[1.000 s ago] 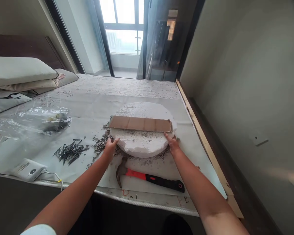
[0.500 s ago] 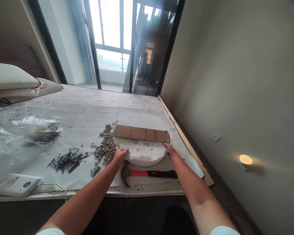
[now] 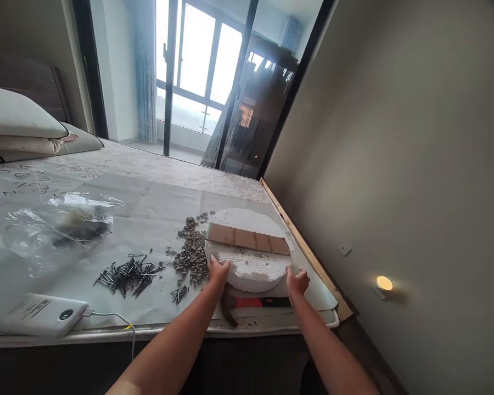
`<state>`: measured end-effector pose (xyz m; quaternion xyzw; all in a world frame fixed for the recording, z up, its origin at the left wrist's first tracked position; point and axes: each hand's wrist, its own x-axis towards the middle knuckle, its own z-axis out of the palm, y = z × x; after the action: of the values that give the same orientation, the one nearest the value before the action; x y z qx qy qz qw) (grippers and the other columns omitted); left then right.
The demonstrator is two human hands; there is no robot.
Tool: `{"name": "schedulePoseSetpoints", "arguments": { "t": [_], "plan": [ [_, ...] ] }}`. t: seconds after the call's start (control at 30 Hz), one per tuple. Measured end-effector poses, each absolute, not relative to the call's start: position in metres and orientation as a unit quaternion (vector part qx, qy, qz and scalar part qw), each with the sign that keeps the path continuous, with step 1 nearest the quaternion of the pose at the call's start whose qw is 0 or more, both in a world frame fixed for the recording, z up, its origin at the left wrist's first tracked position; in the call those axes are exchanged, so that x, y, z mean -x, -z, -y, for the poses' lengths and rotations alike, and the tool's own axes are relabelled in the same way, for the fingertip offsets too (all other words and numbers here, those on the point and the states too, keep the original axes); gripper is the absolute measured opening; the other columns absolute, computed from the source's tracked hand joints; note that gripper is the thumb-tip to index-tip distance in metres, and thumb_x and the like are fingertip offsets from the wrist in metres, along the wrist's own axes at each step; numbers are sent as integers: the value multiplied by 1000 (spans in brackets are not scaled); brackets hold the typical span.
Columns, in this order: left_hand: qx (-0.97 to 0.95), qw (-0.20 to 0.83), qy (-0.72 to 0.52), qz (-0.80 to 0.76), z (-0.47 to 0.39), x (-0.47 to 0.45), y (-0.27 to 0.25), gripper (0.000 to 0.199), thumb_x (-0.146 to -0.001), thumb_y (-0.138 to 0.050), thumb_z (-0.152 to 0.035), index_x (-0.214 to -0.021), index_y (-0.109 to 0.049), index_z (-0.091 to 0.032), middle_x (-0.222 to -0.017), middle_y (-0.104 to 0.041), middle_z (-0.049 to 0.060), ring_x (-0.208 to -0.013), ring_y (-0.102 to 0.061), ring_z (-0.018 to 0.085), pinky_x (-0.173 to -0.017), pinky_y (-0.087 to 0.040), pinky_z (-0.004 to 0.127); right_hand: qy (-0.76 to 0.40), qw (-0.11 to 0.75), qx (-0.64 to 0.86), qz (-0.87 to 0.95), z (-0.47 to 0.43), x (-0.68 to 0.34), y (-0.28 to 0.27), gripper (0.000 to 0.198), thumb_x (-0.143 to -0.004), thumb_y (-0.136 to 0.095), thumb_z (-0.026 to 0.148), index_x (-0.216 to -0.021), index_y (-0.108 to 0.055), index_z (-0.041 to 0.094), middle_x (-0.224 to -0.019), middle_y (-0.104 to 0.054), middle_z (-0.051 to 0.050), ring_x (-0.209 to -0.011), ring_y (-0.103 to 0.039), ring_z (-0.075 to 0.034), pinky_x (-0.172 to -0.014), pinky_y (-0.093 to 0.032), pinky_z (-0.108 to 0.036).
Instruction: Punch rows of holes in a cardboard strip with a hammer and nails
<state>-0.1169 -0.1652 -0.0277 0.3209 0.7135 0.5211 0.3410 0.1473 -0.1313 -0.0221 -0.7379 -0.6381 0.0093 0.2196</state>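
Observation:
A white round slab (image 3: 253,277), foam-like and crumbly on top, lies near the bed's front edge. Across its upper side rests a brown cardboard strip (image 3: 247,239). My left hand (image 3: 219,272) grips the slab's left rim, thumb pointing inward over the edge. At the right rim, my right hand (image 3: 297,282) presses its thumb side against the slab; its other fingers are bent and partly hidden. A claw hammer (image 3: 247,302) with a red and black handle lies just in front of the slab, its handle end behind my right wrist.
Grey gravel (image 3: 192,255) is heaped along the slab's left side. Farther left are a pile of nails (image 3: 128,274), a few more nails (image 3: 180,294), a crumpled clear plastic bag (image 3: 76,222) and a white power bank (image 3: 45,314) with a cable. A wooden rail (image 3: 308,255) borders the right side.
The view has tilted and shifted, so everything appears lower and farther right. My right hand has turned on the rim, its fingers now showing outside it. The cardboard still lies on the slab.

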Motion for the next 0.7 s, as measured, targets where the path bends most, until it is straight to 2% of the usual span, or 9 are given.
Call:
{"name": "schedulePoseSetpoints", "arguments": {
  "t": [0.03,0.1,0.2,0.27,0.33,0.5,0.7],
  "plan": [
    [-319,341,-513,-720,168,117,28,85,-72,-60,-29,-142,-18,-8,-148,-24,24,-140,-20,29,-112,-22,33,0,220,739,637,149,-144,27,42,-89,-27,24,-116,-51,3,-108,-58,-25,-99,-56,-30,-83,-43,-41],
    [-320,342,-495,-731,174,119,29,83,-72,-58,-26,-143,-19,-7,-149,-21,23,-140,-19,28,-112,-21,31,4,200,655,729,184,-135,37,32,-82,-38,18,-107,-57,10,-110,-58,-17,-105,-53,-25,-91,-39,-33],
    [-335,334,-477,-740,182,125,32,79,-72,-56,-22,-143,-22,-8,-151,-19,23,-140,-19,29,-111,-23,33,-6,71,550,832,217,-120,51,33,-74,-48,13,-105,-60,16,-112,-58,-13,-107,-52,-24,-93,-37,-31],
    [-362,311,-467,-744,188,130,33,78,-72,-54,-20,-142,-23,-7,-151,-17,24,-140,-18,30,-111,-22,35,4,-31,558,830,221,-111,54,41,-72,-50,10,-112,-60,14,-115,-58,-14,-107,-53,-26,-91,-38,-33],
    [-399,285,-453,-744,193,134,33,77,-72,-54,-20,-142,-25,-6,-151,-15,24,-140,-17,30,-112,-20,36,13,-97,564,820,215,-106,55,46,-71,-50,7,-117,-58,13,-116,-58,-16,-107,-54,-28,-89,-40,-35],
    [-471,252,-435,-725,205,134,30,74,-72,-53,-20,-142,-31,-9,-154,-13,19,-141,-13,32,-113,-18,40,27,-129,580,804,200,-100,52,46,-71,-48,-1,-114,-61,11,-114,-61,-19,-106,-55,-30,-88,-40,-36],
    [-523,237,-447,-686,215,116,30,76,-72,-56,-21,-143,-32,-16,-154,-18,12,-141,-13,31,-114,-19,41,61,-157,589,791,202,-91,52,40,-81,-41,3,-114,-61,12,-117,-61,-19,-109,-55,-29,-89,-41,-36]
  ]
}}
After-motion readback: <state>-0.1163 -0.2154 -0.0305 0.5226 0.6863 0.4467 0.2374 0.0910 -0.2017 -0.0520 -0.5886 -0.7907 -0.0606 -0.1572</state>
